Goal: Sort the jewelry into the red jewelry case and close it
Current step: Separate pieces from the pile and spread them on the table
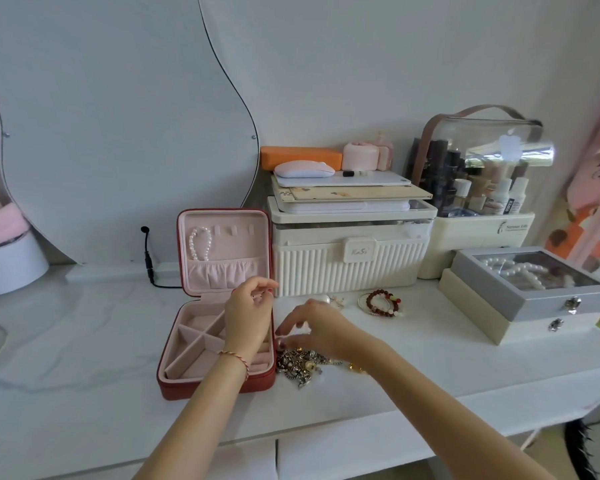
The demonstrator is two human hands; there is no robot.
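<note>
Red jewelry case (201, 384) sits open on the white bench (413, 372), lid upright, pink lining exposed. A pearl bracelet (200, 243) hangs on the lid's inner face, above a gathered pocket (226, 271). Base tray is split by pink dividers (196, 337) into several compartments; the ones in view hold nothing that can be made out. Left hand (249, 315) is raised over the case's right side, fingers loosely curled with fingertips drawn together; cannot tell whether they pinch anything. A red-and-white cord (234, 358) circles that wrist. Right hand (314, 325) is just right of the case, low over the bench, fingers reaching left and bent down, fingertips close together at the top of a tangled heap of jewelry (300, 367); appears to pinch a small piece, but the piece itself is too small to identify. The heap lies touching or nearly touching the case's right wall: silver chains mixed with gold-coloured bits. Further right of the case, apart from the heap, lie a dark red bead bracelet (383, 303) and a silver bangle (364, 301), overlapping. Behind them, right of the case lid, stands a ribbed cream storage box (347, 268). Far right of the case: a grey glass-topped box (530, 289) showing pearls inside.
</note>
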